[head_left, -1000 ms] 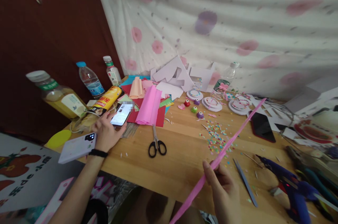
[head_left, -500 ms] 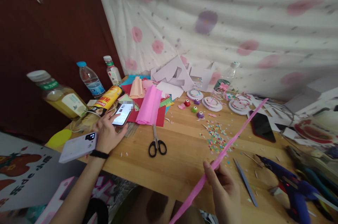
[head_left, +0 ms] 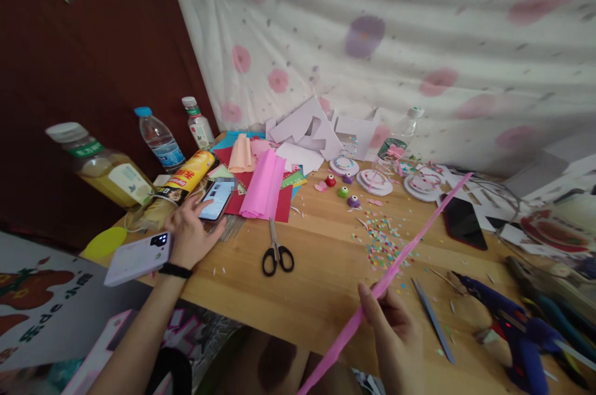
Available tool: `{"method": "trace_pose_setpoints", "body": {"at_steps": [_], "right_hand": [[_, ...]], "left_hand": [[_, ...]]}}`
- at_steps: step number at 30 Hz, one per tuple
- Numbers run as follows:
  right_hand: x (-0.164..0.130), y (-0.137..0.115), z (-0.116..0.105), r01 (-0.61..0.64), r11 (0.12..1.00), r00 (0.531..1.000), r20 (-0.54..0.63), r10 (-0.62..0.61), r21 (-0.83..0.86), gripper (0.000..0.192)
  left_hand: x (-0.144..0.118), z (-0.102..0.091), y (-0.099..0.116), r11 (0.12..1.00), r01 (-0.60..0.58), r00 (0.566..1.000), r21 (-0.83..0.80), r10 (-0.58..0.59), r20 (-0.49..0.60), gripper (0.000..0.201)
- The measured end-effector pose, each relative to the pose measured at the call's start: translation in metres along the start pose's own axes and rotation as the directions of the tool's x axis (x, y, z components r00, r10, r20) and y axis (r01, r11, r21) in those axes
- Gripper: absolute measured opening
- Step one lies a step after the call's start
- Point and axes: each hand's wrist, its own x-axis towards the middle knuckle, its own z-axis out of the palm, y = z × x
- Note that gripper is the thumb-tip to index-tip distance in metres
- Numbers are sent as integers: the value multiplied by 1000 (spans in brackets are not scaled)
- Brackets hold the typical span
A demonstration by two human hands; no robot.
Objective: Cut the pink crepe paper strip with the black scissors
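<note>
My left hand (head_left: 193, 235) rests at a smartphone (head_left: 216, 199) with a lit screen, one fingertip on the glass and the thumb stretched out by its lower edge. A black band circles that wrist. Between thumb and fingers, my right hand (head_left: 391, 326) pinches a long pink crepe paper strip (head_left: 405, 252), which runs diagonally from my lap up toward a dark phone (head_left: 463, 221). Black-handled scissors (head_left: 278, 256) lie on the table between my hands, near a pink crepe paper roll (head_left: 263, 187). Grey tweezers (head_left: 433, 320) lie to the right of my right hand.
A blue glue gun (head_left: 503, 314) and pliers (head_left: 544, 295) occupy the right side. Colourful confetti (head_left: 384, 236) is scattered mid-table, before several small round white stands (head_left: 375, 184). Several bottles (head_left: 161, 140) and a yellow canister (head_left: 190, 171) stand left. A lilac phone-like box (head_left: 137, 258) overhangs the front edge.
Almost nothing differs. The view has shifted very slightly, while both hands, the lit phone and the pink strip keep their places.
</note>
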Motion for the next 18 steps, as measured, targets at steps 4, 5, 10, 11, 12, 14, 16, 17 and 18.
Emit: {"method": "trace_pose_setpoints", "body": {"at_steps": [4,5,10,11,12,14,16,17,18], "right_hand": [[0,-2,-1,-6,1000,1000,-3,6,1,44],[0,-3,0,-8,1000,1000,-6,8,-4,45],[0,-8,1,-20,1000,1000,-5,20,-20,50],[0,-8,1,-21,999,1000,-5,21,-25,50],[1,-8,1,-22,999,1000,-6,22,-31,50],[1,-7,0,-22,999,1000,-6,22,-39,50],[2,-7,1,-30,999,1000,-10,29,-41,52],[2,-7,1,-37,998,999,-12,37,-41,53],[2,-8,1,-43,998,999,-14,43,-41,53]], "left_hand": [[3,-1,-1,1000,24,999,-20,-24,-34,58],[4,-1,-2,1000,21,999,-24,-21,-33,59],[6,1,-2,999,38,999,-17,-38,-12,56],[6,1,-2,999,48,999,-12,-48,-9,55],[6,2,-3,998,57,998,-6,-57,-6,54],[6,3,-3,998,66,998,4,-66,1,53],[5,3,-4,998,63,998,13,-63,6,54],[5,4,-4,998,60,998,16,-61,8,54],[5,4,-4,998,60,998,19,-60,8,54]]}}
